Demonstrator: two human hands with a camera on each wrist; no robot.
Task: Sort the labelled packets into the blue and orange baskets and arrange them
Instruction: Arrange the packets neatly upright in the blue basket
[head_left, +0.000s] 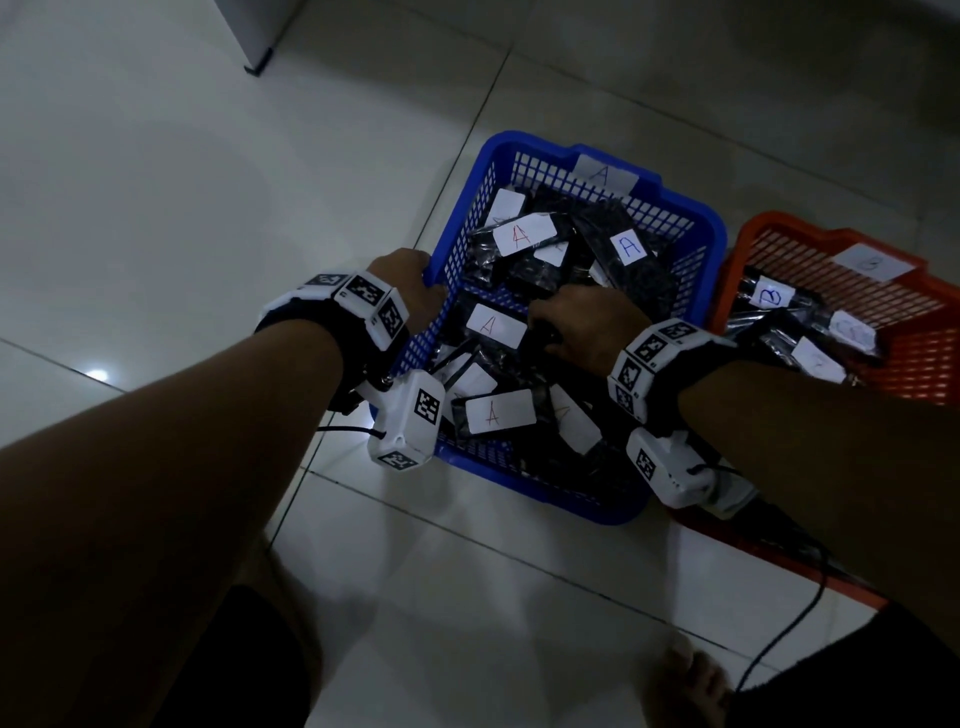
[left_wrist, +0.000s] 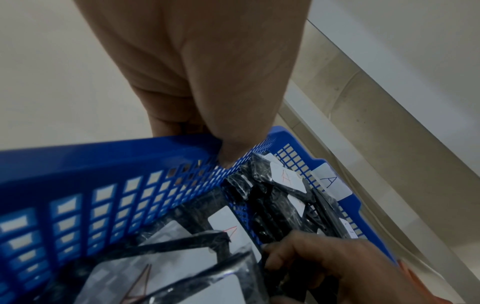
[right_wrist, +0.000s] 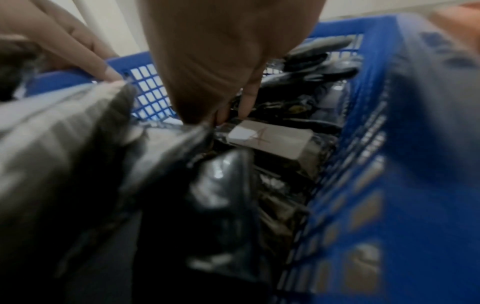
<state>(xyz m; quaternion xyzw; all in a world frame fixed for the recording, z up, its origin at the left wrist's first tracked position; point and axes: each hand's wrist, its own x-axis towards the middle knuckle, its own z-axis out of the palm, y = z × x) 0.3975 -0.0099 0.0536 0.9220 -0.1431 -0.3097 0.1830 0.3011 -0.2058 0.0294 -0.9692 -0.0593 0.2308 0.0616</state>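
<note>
The left hand (head_left: 410, 283) grips the blue basket (head_left: 711, 228) rim; the right hand (head_left: 582, 325) apparently pinches a black packet (right_wrist: 272, 107) among crowded packets.

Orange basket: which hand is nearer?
Right. The right hand is inside the blue basket, on the side next to the orange basket; the left hand grips the blue basket's far rim.

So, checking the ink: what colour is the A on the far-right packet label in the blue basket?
Blue, on the label; head view.
</note>
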